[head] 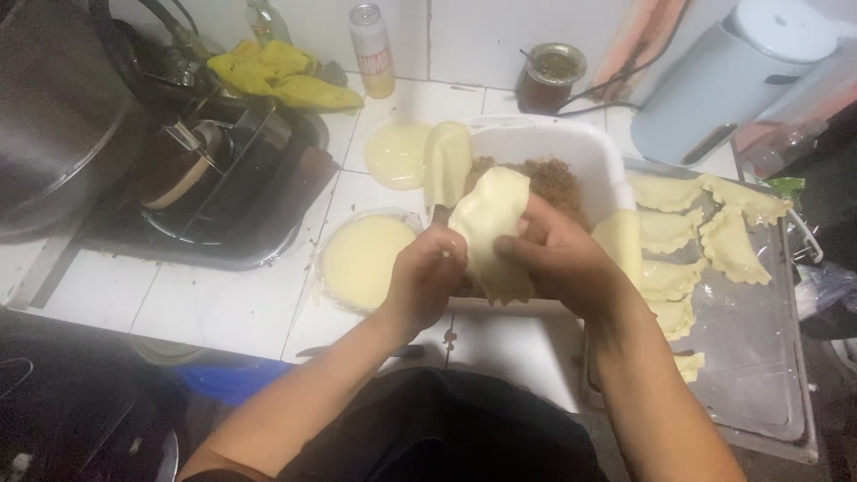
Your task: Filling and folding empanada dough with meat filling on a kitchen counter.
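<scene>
Both my hands hold a folded pale dough turnover (491,234) upright over a white tub (596,159) of brown minced filling (546,181). My left hand (427,275) pinches its left edge; my right hand (558,254) grips its right side. A round dough disc (446,161) hangs over the tub's left rim. Another flat disc (395,153) lies on the tiled counter beside it. A stack of dough discs (361,261) in clear wrapping sits just left of my left hand.
A metal tray (759,357) lined with plastic, right of the tub, carries several crimped turnovers (728,243). A sink (214,187) with dark pots is at left, a yellow cloth (281,76), a can (372,49) and a cup (549,76) stand behind, a white kettle (741,76) at right.
</scene>
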